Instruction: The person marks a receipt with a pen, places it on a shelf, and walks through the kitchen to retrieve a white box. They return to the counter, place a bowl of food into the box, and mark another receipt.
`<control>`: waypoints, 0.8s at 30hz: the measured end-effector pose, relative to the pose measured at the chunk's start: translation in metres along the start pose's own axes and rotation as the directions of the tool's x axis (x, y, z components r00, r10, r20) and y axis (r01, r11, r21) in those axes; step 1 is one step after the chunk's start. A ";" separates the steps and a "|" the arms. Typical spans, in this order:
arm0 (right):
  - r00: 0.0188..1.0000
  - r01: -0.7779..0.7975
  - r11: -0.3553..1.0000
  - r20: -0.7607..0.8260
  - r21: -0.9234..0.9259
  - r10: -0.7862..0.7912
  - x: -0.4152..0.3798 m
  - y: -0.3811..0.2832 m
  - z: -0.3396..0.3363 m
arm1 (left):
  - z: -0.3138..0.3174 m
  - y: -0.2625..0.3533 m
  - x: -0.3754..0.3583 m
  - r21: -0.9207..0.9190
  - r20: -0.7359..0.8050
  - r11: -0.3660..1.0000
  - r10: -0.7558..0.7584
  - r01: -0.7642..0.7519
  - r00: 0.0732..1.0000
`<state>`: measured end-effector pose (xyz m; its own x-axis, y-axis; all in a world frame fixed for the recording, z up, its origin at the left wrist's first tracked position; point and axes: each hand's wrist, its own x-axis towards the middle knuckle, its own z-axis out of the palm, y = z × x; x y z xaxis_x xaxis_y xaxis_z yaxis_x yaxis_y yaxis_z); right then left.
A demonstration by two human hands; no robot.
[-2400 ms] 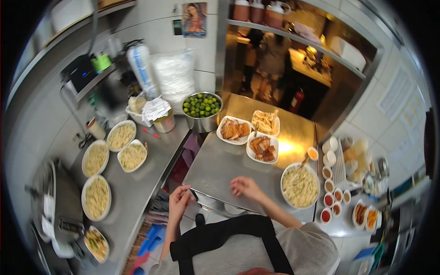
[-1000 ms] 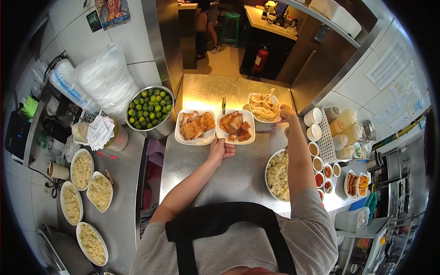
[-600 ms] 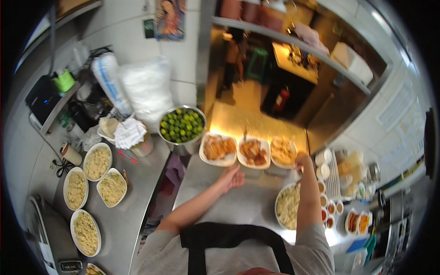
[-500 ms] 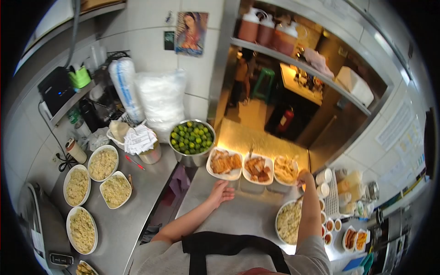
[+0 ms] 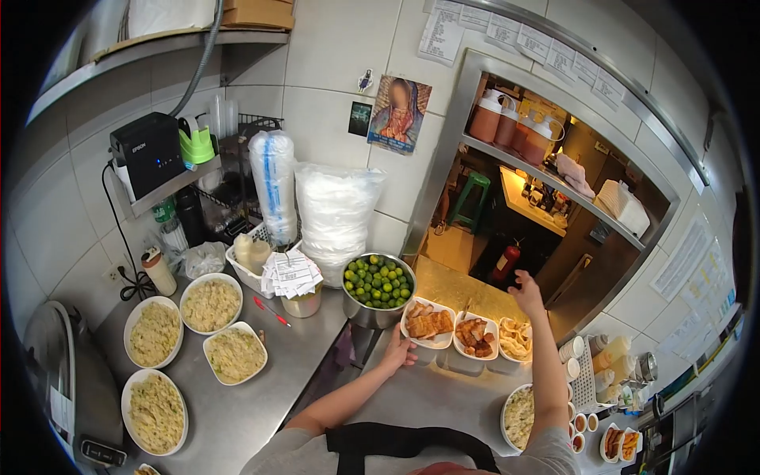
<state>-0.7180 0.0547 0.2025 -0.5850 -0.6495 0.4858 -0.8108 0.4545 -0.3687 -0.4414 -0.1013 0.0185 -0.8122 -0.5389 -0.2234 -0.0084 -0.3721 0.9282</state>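
Note:
My left hand is at the front left of a white bowl of browned, sliced meat. Its fingers are extended, close to the bowl's rim. Beside that bowl stands a second white bowl with darker meat pieces, then one with pale yellow fried pieces. My right hand is raised above the far side of these bowls, in front of the serving opening, with fingers apart and nothing in them. Below my right forearm, a white bowl of rice is partly covered by the arm.
A steel pot of green citrus fruit stands left of the bowls. Several rice bowls fill the left counter, with a red pen and paper slips behind. Small sauce cups and a white basket are on the right.
My right hand has lifted away from beside the yellow fried pieces, up toward the serving opening. My left hand has moved closer to the left meat bowl. The view has shifted.

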 end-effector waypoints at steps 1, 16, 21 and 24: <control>0.993 0.113 0.992 -0.030 0.051 -0.112 -0.007 -0.020 0.008 | -0.003 0.002 0.000 0.000 0.028 1.000 -0.023 0.023 0.999; 0.976 -0.183 0.955 0.159 0.232 0.148 -0.318 -0.127 0.092 | -0.049 -0.042 -0.126 0.330 0.259 0.928 0.085 -0.171 0.962; 0.980 -0.149 0.961 -0.095 0.233 0.174 -0.371 -0.131 0.095 | -0.053 -0.036 -0.137 0.520 0.398 0.700 0.308 -0.489 0.864; 0.985 -0.118 0.990 -0.116 0.082 0.128 -0.368 -0.138 0.092 | -0.048 -0.030 -0.136 0.309 0.346 0.861 0.294 -0.404 0.891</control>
<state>-0.3888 0.1754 0.0017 -0.6818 -0.5114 0.5231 -0.7316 0.4766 -0.4876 -0.3027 -0.0536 0.0063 -0.9279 -0.3280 0.1771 0.1411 0.1307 0.9813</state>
